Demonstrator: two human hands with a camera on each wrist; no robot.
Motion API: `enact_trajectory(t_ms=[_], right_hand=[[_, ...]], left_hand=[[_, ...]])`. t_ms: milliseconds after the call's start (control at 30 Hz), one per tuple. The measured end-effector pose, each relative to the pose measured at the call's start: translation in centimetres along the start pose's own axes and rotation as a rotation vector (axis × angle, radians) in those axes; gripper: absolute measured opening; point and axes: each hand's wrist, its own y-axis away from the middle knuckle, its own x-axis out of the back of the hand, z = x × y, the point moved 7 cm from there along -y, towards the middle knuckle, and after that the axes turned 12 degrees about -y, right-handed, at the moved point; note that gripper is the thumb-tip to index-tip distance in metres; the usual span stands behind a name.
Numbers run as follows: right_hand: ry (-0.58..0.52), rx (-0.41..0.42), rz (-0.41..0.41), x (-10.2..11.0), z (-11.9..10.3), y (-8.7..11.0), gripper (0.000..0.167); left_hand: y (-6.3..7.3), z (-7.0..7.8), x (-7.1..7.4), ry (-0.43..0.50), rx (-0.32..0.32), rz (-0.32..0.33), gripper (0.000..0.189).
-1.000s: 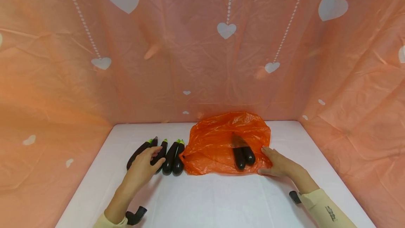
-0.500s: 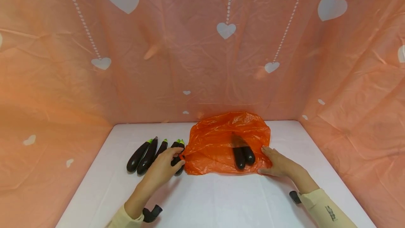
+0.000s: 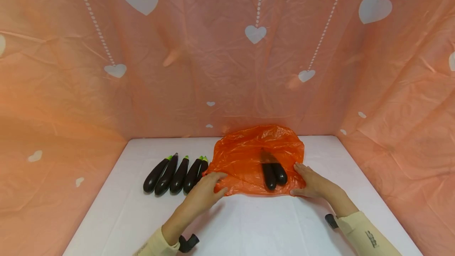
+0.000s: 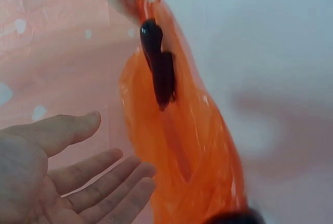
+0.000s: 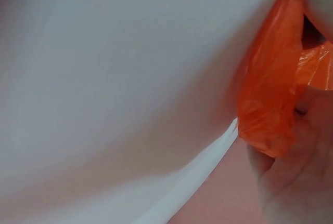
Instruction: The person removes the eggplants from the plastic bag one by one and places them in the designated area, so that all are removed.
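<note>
My left hand [image 3: 206,192] reaches over the left part of an orange plastic bag [image 3: 241,149], its thumb and fingers spread with nothing between them. In the left wrist view, that hand's palm [image 4: 104,182] shows beside the bag. At the bag's right edge, my right hand [image 3: 313,185] holds the thin film, which bunches between thumb and fingers in the right wrist view. Two dark eggplants [image 3: 273,175] lie together at the bag; orange film covers their far ends. Left of the bag, several eggplants [image 3: 167,177] lie in a row, green stems mostly pointing away.
The white tabletop [image 3: 263,224] stretches in front of the bag. Pink curtain walls [image 3: 227,70] printed with white hearts enclose its back and sides. A black wrist mount [image 3: 188,243] sticks out by the left sleeve, another [image 3: 331,221] by the right.
My left hand has moved right, from above the eggplant row to the bag's left part, uncovering the row. The right hand, the bag and the two eggplants there have stayed put.
</note>
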Motion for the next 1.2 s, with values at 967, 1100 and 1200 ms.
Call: enact_trajectory(t_ms=[967, 1100, 1200], right_hand=[[-0.023, -0.051, -0.012, 0.5, -1.1, -0.4, 0.108], [-0.033, -0.065, -0.016, 0.4, -1.2, -0.4, 0.108], [-0.035, -0.076, -0.019, 0.3, -1.2, -0.4, 0.107]], left_hand=[[-4.2, 6.2, -6.5, -0.073, -0.078, -0.078, 0.048], [-4.7, 6.9, -7.1, -0.131, -0.068, -0.071, 0.053], [-5.2, 7.4, -7.4, -0.151, -0.071, -0.048, 0.054]])
